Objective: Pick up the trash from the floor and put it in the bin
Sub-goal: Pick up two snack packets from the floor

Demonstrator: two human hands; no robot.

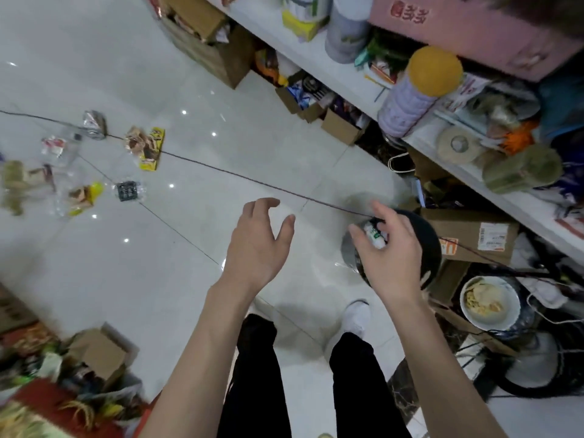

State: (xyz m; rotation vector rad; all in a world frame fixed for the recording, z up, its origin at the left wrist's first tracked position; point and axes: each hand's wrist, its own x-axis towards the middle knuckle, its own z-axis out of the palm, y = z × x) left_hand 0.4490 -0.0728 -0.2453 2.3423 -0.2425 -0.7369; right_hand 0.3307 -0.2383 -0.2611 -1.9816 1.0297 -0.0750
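Observation:
A black round bin [426,238] stands on the white tiled floor at the right, under my right hand [390,248]. That hand hovers over the bin's mouth with fingers spread; a small white piece of trash with green print [376,237] shows just beneath its fingers, and contact cannot be told. My left hand [259,245] is open and empty above the floor, left of the bin. Several wrappers lie on the floor at the far left: a yellow packet [151,150], a silver wrapper [94,124], a black packet [127,191], clear bags [57,150].
A thin dark cord [221,167] runs across the floor to the bin. A white shelf [331,61] crowded with jars and boxes lines the right, with cardboard boxes [474,235] and a bowl of food [488,303] beneath. Another cardboard box [98,352] and clutter sit at lower left.

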